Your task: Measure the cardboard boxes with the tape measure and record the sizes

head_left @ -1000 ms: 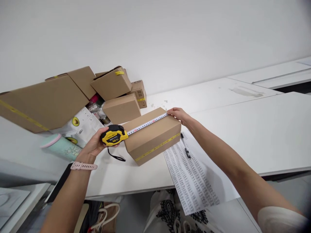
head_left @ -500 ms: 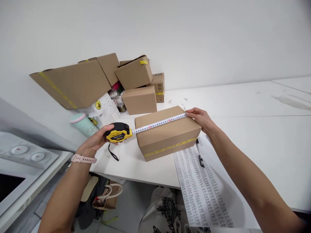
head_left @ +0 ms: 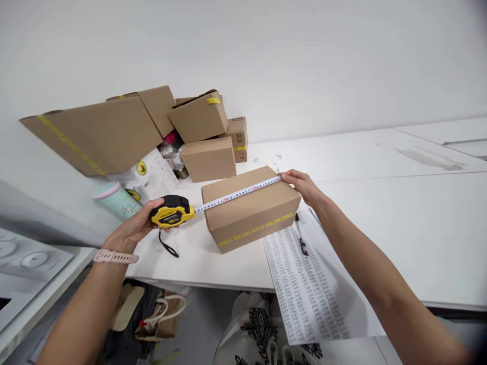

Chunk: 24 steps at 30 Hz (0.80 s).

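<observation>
A closed cardboard box [head_left: 253, 215] with yellow tape lies on the white table [head_left: 399, 218]. My left hand [head_left: 137, 225] grips a yellow and black tape measure [head_left: 170, 214] just left of the box. Its white blade [head_left: 238, 192] stretches across the box's top. My right hand [head_left: 300, 183] pins the blade's end at the box's far right corner. A pink watch band sits on my left wrist.
Several cardboard boxes [head_left: 201, 137] are piled against the wall behind. A mint tumbler [head_left: 114, 198] lies left of them. A printed sheet [head_left: 304, 281] with a black pen [head_left: 300, 237] hangs over the table's front edge. Bags [head_left: 160, 314] sit on the floor below.
The view has shifted slightly right and the tape measure body has drawn a little farther left of the box. Both hands keep their hold.
</observation>
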Tool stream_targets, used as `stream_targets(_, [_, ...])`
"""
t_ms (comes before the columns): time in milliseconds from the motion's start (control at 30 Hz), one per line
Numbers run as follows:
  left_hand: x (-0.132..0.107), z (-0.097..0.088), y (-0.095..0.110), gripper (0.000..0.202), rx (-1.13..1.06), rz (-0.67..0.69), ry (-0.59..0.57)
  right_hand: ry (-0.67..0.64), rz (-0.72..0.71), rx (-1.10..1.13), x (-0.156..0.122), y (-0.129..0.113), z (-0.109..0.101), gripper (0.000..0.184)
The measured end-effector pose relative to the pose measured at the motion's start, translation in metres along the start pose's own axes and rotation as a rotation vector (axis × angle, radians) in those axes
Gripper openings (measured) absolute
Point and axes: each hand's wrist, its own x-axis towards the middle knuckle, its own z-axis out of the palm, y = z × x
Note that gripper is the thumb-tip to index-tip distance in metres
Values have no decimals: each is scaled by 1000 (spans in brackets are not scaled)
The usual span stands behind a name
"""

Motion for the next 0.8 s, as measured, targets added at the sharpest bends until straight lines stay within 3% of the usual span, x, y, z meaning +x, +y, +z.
stream_targets(233, [-1,3,4,38,9,-40,-5,-37,28,36,-1,-1,-1,25])
stream_targets(533, [-2,6,2,26,-75,-13,45,59,109,33,0,-14,10,18])
stream_targets(800, [-4,10,6,27,-97,-7,81,103,88,-85,-2,-14,10,20])
